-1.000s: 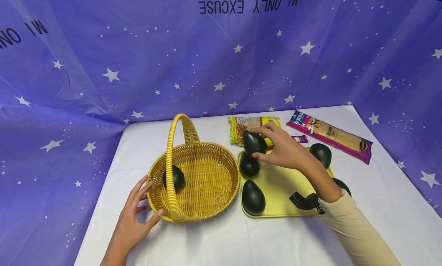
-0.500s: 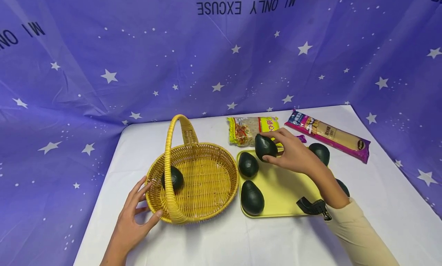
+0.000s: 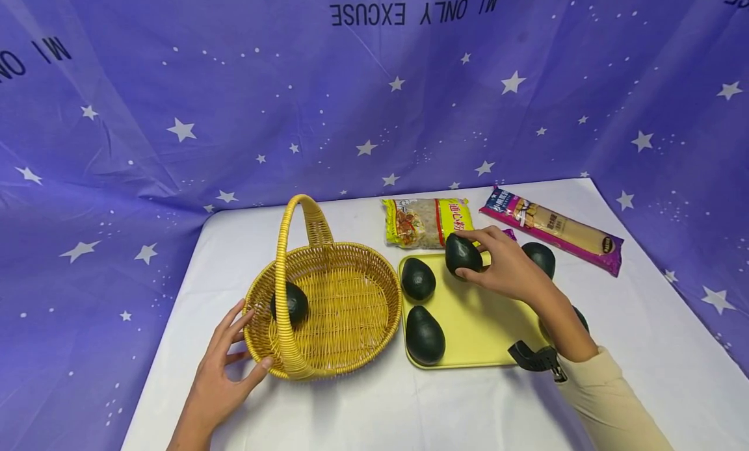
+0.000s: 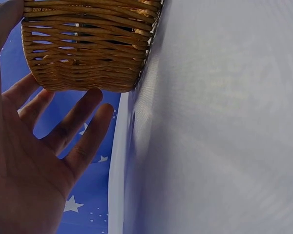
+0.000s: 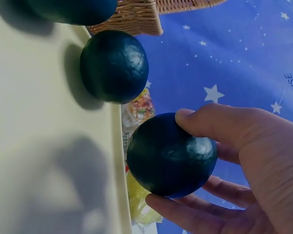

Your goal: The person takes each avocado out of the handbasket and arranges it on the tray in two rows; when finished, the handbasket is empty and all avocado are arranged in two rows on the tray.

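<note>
My right hand (image 3: 508, 266) pinches a dark green avocado (image 3: 462, 255) between thumb and fingers, over the back of the yellow tray (image 3: 468, 334). In the right wrist view the held avocado (image 5: 171, 155) is apart from the tray surface. Two avocados lie along the tray's left side, one (image 3: 418, 279) behind the other (image 3: 425, 335). My left hand (image 3: 219, 370) rests with spread, mostly straight fingers against the left side of the yellow wicker basket (image 3: 383, 269); in the left wrist view its fingertips touch the woven wall (image 4: 88, 53). One avocado (image 3: 296, 303) sits inside the basket, partly behind the handle.
An avocado (image 3: 539, 259) lies at the tray's back right; another (image 3: 581, 318) is partly hidden by my right forearm. Behind the tray lie a yellow pasta bag (image 3: 424, 222), a purple noodle packet (image 3: 556, 230) and a small purple packet (image 3: 510, 234). The basket handle (image 3: 282, 275) arches high.
My right hand has carried the avocado rightward and slightly lower, away from the basket and over the tray's back edge. My left hand has stayed at the basket.
</note>
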`<state>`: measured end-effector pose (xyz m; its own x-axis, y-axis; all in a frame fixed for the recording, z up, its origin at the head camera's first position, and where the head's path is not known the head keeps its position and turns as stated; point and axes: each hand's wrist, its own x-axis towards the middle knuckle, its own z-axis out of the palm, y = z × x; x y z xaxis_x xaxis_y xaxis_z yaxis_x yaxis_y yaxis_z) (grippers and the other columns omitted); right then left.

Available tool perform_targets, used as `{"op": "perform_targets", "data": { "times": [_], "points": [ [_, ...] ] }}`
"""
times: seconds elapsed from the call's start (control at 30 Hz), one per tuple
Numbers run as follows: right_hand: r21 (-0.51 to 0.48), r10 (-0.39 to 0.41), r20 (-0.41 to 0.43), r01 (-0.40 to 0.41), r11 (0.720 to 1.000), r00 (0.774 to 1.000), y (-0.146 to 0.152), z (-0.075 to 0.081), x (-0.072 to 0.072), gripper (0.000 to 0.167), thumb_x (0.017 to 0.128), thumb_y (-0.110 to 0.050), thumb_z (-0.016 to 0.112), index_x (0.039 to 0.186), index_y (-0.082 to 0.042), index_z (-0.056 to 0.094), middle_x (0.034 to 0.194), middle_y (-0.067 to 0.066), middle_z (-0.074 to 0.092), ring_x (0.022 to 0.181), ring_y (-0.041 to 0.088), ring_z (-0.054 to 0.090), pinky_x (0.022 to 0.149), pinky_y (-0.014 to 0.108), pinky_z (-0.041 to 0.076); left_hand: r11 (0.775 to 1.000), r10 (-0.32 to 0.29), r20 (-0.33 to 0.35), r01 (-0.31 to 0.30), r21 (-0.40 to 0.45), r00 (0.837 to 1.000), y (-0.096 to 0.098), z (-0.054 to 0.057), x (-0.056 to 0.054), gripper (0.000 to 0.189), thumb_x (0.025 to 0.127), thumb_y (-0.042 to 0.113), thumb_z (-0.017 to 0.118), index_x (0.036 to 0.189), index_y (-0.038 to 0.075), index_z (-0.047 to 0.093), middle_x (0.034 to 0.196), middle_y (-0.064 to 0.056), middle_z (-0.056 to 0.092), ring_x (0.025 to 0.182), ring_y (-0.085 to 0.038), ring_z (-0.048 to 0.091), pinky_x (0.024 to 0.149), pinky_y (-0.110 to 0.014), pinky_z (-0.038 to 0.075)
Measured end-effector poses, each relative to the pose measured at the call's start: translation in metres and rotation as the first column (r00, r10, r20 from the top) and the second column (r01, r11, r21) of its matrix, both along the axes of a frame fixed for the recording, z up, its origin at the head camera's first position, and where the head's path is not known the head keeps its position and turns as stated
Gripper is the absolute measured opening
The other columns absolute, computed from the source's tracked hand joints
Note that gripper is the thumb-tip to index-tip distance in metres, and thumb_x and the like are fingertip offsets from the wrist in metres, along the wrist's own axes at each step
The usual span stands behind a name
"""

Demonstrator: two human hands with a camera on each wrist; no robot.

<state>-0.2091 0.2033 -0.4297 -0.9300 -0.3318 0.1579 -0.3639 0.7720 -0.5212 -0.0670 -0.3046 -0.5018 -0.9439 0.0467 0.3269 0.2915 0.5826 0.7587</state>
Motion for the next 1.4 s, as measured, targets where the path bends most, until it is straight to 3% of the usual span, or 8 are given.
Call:
{"op": "perform_targets", "data": {
  "times": [0.4,0.73,1.13,1.4],
  "points": [
    [0.051,-0.033,-0.010,0.033,0.998,0.999,0.009,-0.009,0.003,0.071,0.085,-0.028,0.093,0.147,-0.009,0.064,0.133,0.022,0.062,0.106,0.039,0.069,0.088,0.057,0.061,1.000,0.002,0.010,-0.002,0.001,1.000,0.001,0.002,-0.001,0.093,0.080,-0.001,0.091,0.162,0.015,0.050,0.174,-0.007,0.034,0.121,0.003,0.055,0.090,-0.009,0.055],
    [0.082,-0.071,0.044,0.067,0.994,0.997,0.013,-0.013,0.006,0.072,0.087,-0.030,0.092,0.148,-0.007,0.064,0.136,0.030,0.059,0.111,0.044,0.065,0.093,0.066,0.058,1.000,-0.007,-0.005,0.007,0.013,1.000,0.001,0.001,-0.001,0.094,0.079,-0.002,0.091,0.162,0.014,0.050,0.174,-0.006,0.034,0.121,0.003,0.055,0.091,-0.008,0.054],
    [0.114,-0.103,0.055,0.096,0.989,0.993,0.016,-0.020,0.008,0.072,0.085,-0.031,0.093,0.147,-0.008,0.064,0.127,0.027,0.061,0.107,0.043,0.064,0.091,0.065,0.058,1.000,-0.012,-0.006,0.012,0.018,1.000,0.000,0.000,0.000,0.094,0.079,-0.003,0.091,0.162,0.014,0.050,0.173,-0.009,0.034,0.120,0.003,0.056,0.091,-0.008,0.054],
    [0.128,-0.107,0.073,0.097,0.987,0.992,0.016,-0.021,0.007,0.071,0.088,-0.032,0.091,0.148,-0.007,0.063,0.130,0.028,0.060,0.109,0.044,0.063,0.094,0.067,0.057,1.000,-0.009,-0.005,0.009,0.020,1.000,0.000,0.000,0.000,0.093,0.079,-0.002,0.091,0.161,0.014,0.050,0.174,-0.007,0.035,0.120,0.002,0.056,0.091,-0.008,0.054]
  ]
}}
